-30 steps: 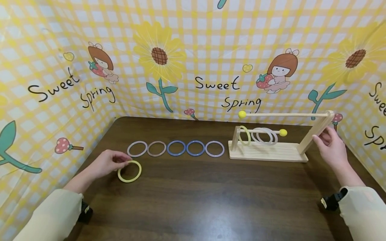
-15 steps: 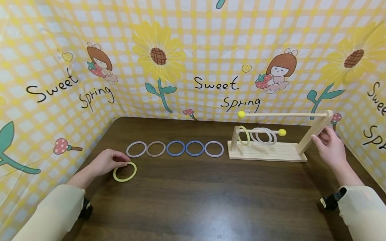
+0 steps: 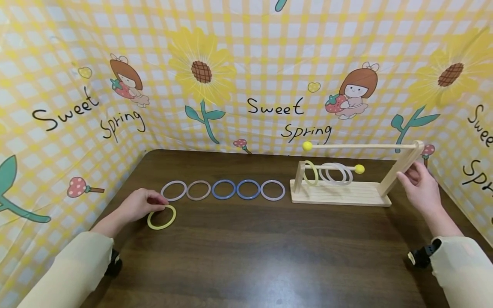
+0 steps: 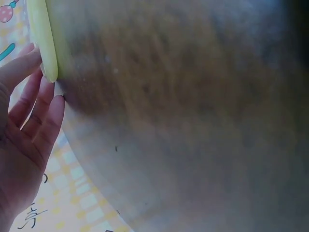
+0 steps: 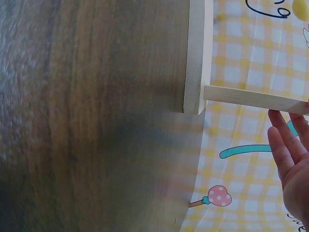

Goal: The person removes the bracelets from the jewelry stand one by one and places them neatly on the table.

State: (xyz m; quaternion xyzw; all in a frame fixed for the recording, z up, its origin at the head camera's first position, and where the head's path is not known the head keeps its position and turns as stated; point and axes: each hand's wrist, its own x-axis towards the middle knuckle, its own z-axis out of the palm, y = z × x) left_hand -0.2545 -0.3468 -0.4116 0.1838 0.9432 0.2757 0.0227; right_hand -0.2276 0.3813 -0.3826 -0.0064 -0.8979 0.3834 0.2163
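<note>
Left hand (image 3: 138, 206) rests on the dark bench (image 3: 246, 256), fingers curled, tips pinching the rim of a yellow ring (image 3: 161, 217) that lies flat at the hand's 3 o'clock. Left wrist view confirms: fingertips (image 4: 48, 82) in contact with the ring's edge.

At 12 o'clock from the yellow ring, a row of five rings (image 3: 224, 190) lies flat, touching or nearly touching: two pale, two blue, one pale.

At the row's 3 o'clock, a wooden rack (image 3: 339, 193) with two horizontal rods tipped with yellow balls. The lower rod (image 3: 335, 168) carries one yellow ring and clear rings; exact count of the clear ones cannot be told.

Right hand (image 3: 420, 188), fingers loosely spread, sits at the rack's tall upright post (image 3: 398, 171); the fingertips are at the post, and actual contact cannot be told.
</note>
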